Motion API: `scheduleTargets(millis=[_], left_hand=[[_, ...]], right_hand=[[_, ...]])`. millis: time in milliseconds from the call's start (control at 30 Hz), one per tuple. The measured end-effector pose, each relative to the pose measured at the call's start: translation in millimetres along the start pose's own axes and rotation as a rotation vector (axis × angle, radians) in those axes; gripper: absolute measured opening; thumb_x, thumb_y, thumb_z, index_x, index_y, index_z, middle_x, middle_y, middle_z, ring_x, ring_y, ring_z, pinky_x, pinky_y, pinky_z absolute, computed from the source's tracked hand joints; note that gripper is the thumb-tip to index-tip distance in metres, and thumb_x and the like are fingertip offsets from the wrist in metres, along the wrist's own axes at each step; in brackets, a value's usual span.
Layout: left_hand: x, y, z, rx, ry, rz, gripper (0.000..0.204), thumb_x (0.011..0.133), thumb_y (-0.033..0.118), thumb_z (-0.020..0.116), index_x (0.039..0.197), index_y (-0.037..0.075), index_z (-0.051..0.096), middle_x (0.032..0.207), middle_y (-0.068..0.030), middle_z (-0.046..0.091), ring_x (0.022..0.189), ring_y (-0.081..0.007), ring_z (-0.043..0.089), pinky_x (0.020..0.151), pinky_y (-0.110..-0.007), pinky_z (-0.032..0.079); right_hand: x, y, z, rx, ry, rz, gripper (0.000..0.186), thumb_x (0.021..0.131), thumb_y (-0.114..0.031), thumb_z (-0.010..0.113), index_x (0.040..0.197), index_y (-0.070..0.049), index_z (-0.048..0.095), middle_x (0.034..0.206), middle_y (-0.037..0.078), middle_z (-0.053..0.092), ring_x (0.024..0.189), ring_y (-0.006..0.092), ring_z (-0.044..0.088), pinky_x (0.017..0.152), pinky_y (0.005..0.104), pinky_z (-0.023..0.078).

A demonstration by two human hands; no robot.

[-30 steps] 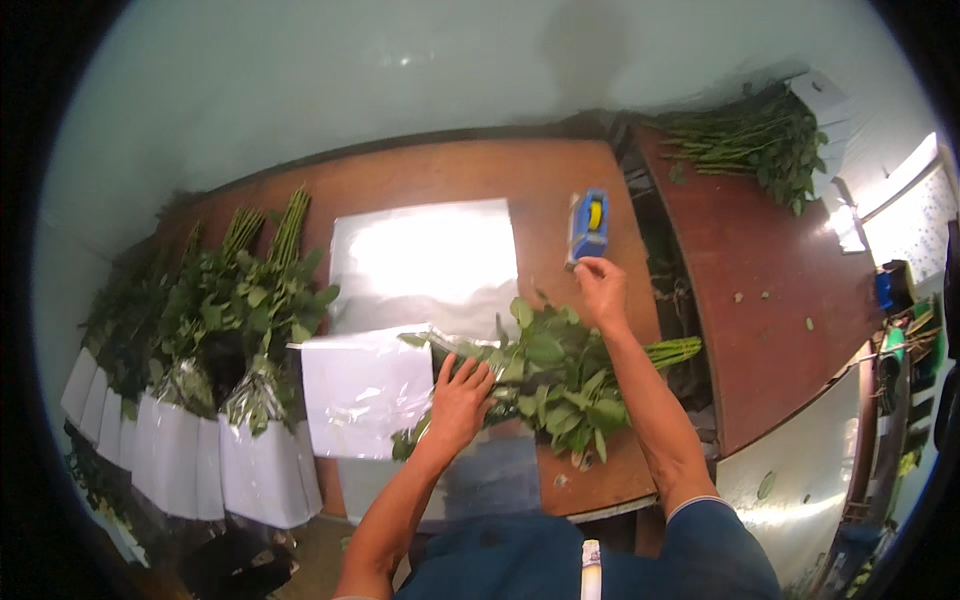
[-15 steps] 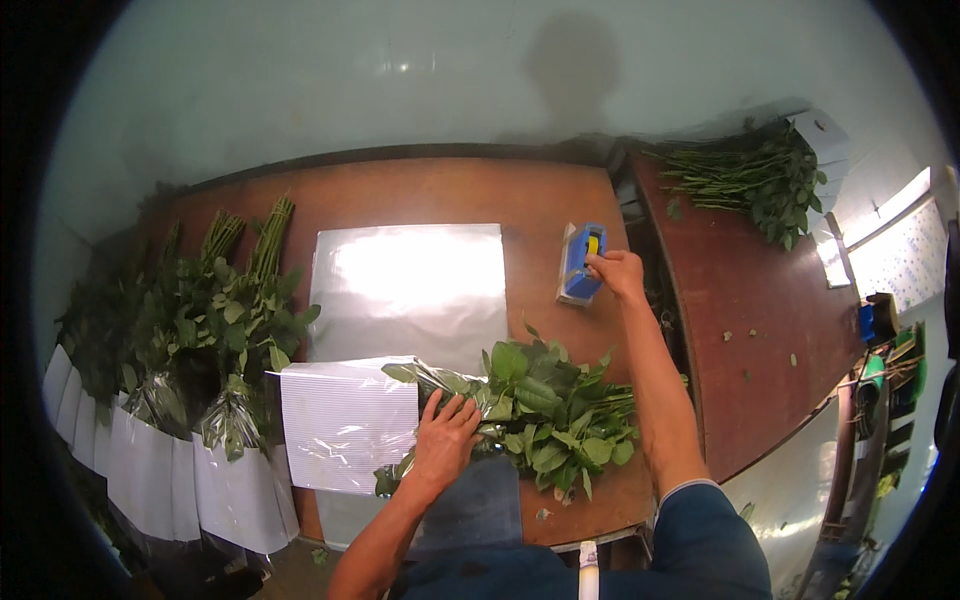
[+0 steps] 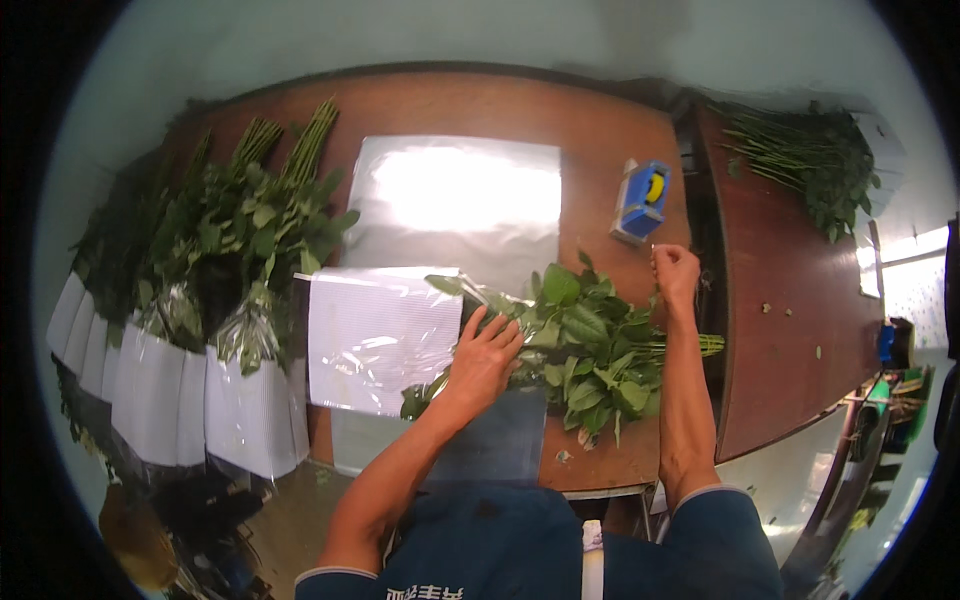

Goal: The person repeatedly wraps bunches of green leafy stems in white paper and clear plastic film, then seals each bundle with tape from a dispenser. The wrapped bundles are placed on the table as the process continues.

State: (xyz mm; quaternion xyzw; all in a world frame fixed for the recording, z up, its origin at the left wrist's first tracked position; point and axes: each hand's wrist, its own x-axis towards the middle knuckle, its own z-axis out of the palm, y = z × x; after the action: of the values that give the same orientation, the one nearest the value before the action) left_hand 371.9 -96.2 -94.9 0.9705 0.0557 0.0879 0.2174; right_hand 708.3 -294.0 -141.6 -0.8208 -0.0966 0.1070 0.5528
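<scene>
A leafy bunch of cut stems (image 3: 590, 335) lies across the table, its flower-head end wrapped in white ribbed paper (image 3: 385, 340) with clear film over it. My left hand (image 3: 488, 350) rests on the film-covered leaves beside the paper's right edge, fingers stretched out. Past the bunch, my right hand (image 3: 677, 272) is closed in a pinch, with a tiny pale bit, apparently a piece of tape, at its fingertips. Just beyond it stands a blue tape dispenser (image 3: 640, 200) with a yellow core, apart from the hand.
Shiny clear film sheets (image 3: 455, 220) lie flat behind the bunch. Several wrapped bunches (image 3: 250, 400) line the table's left side, stems pointing away. On the reddish side table (image 3: 775, 330) at right, more stems (image 3: 800, 160) lie at the far end. A gap separates the tables.
My right hand has left the tape dispenser and come nearer, pinched. My left hand stays on the bunch. The whole view has shifted, so things appear higher and further right.
</scene>
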Motion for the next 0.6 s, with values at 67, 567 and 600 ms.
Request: scheduleTargets(millis=[67,567,600], left_hand=[[-2,-1,1,-0.009,-0.014,-0.022,0.045,0.077,0.017,0.082,0.119,0.006,0.069,0.129,-0.0079,0.067,0.128,-0.0274,0.057,0.12,-0.052,0.031],[0,4,3,-0.102,0.15,-0.061,0.054,0.072,0.011,0.082,0.124,0.006,0.067,0.13,-0.0103,0.068,0.124,-0.0297,0.06,0.116,-0.05,0.035],[1,2,5,-0.08,0.128,-0.052,0.054,0.072,0.011,0.081,0.124,0.006,0.068,0.13,-0.0101,0.069,0.123,-0.0295,0.061,0.115,-0.049,0.035]], right_hand=[[-51,-64,25,0.119,-0.157,0.04,0.018,0.097,-0.018,0.07,0.094,0.0,0.074,0.076,0.001,0.069,0.062,0.0087,0.061,0.056,0.0234,0.046],[-196,-68,130,-0.162,-0.317,0.291,0.023,0.09,-0.014,0.07,0.077,0.004,0.073,0.069,0.008,0.071,0.06,0.0114,0.066,0.058,0.0265,0.054],[-201,-68,129,-0.084,-0.333,0.333,0.023,0.092,-0.014,0.069,0.078,0.004,0.073,0.07,0.007,0.071,0.06,0.0104,0.065,0.057,0.0247,0.052]])
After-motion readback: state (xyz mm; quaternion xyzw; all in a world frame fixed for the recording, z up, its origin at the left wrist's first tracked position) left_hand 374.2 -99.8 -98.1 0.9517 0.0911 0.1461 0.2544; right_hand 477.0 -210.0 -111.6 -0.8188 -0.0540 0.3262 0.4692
